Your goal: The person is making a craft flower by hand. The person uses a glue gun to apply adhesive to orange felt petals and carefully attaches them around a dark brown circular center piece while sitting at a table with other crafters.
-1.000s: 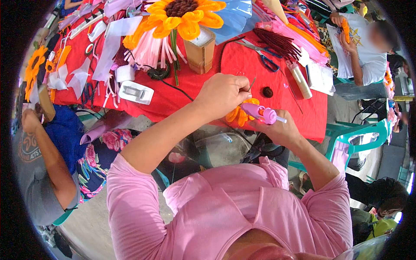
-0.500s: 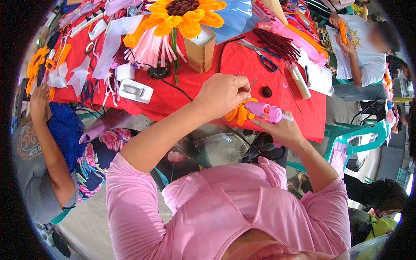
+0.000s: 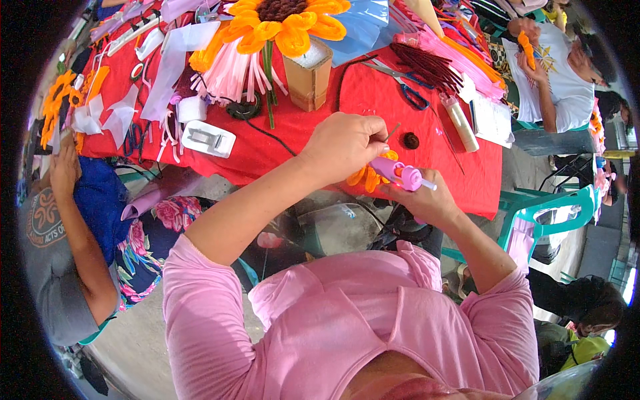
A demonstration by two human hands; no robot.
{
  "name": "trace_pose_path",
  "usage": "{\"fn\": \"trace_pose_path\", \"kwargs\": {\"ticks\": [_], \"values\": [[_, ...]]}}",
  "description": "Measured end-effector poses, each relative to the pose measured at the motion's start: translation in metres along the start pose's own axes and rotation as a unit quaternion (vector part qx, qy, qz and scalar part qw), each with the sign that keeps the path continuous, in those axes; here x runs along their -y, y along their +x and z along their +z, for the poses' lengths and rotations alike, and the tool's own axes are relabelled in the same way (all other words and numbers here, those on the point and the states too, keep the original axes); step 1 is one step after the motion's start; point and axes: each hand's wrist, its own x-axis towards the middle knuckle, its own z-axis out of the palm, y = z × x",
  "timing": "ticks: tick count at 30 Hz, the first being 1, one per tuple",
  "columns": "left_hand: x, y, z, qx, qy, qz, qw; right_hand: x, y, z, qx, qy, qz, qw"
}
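The largest thing is the red-covered counter (image 3: 373, 100), whose near edge runs just beneath the two hands. A big orange sunflower with a brown centre (image 3: 281, 9) rises over its far part, with a cardboard box (image 3: 307, 87) just beside it. A bundle of dark brown fuzzy stems (image 3: 427, 63) lies to the right, next to blue-handled scissors (image 3: 413, 97).

The left hand (image 3: 347, 140) reaches in over the near edge, its fingers pinched close on a small orange fuzzy flower (image 3: 360, 179); exactly which part they grip is hidden. The right hand (image 3: 427, 199) has its fingers wrapped round a pink-and-purple glue gun (image 3: 400, 175), though the handle is mostly covered. The gun points toward the flower, and its tip cannot be made out, so whether it touches is unclear.

Gluing the flower seems to be the step in hand. The next move appears to call for a steady pinch, a tip placed exactly where the glue belongs, and left fingers kept away from the hot end.

Smaller items follow: a dark brown fuzzy coil (image 3: 411, 140) sits on the cloth near the gun, and a thin stem (image 3: 394, 131) sticks up by the left fingertips.
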Motion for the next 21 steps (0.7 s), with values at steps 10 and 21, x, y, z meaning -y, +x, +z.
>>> {"fn": "trace_pose_path", "kwargs": {"ticks": [10, 21], "values": [[-0.0021, 0.0006, -0.0001, 0.015, -0.010, -0.004, 1.000, -0.0029, -0.0035, 0.0019, -0.040, -0.005, 0.016, 0.999], [0.0000, 0.0017, 0.0019, 0.008, -0.024, -0.001, 1.000, -0.0066, -0.0023, 0.0007, -0.026, -0.017, 0.017, 0.999]]}}
